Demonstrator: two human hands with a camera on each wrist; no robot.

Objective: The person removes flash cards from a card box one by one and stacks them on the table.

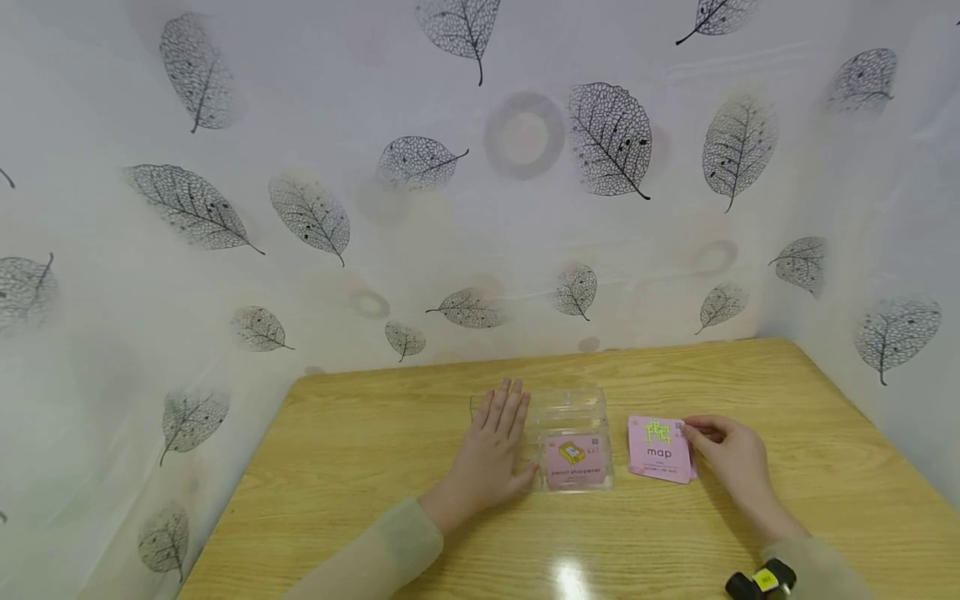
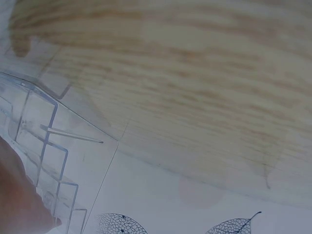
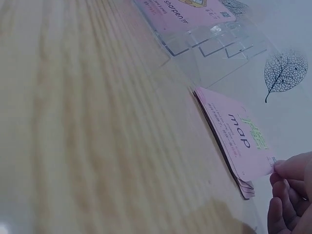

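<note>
My left hand (image 1: 489,457) rests with straight fingers on the left side of a clear plastic stepped card holder (image 1: 570,413). A pink "pencil sharpener" card (image 1: 573,475) stands in the holder's front slot. To the right of the holder is a small stack of pink cards, topped by a "map" card (image 1: 658,467) with a green drawing. My right hand (image 1: 733,463) pinches the top card's right edge between thumb and finger, and in the right wrist view that card (image 3: 234,131) lies slightly askew over the others. The left wrist view shows the holder's tiers (image 2: 52,141) beside part of the hand (image 2: 19,200).
Everything stands on a wood-grain table (image 1: 337,467). A white curtain (image 1: 480,225) printed with dark leaves hangs behind it and along both sides. A black device with a yellow label (image 1: 765,578) is on the right wrist.
</note>
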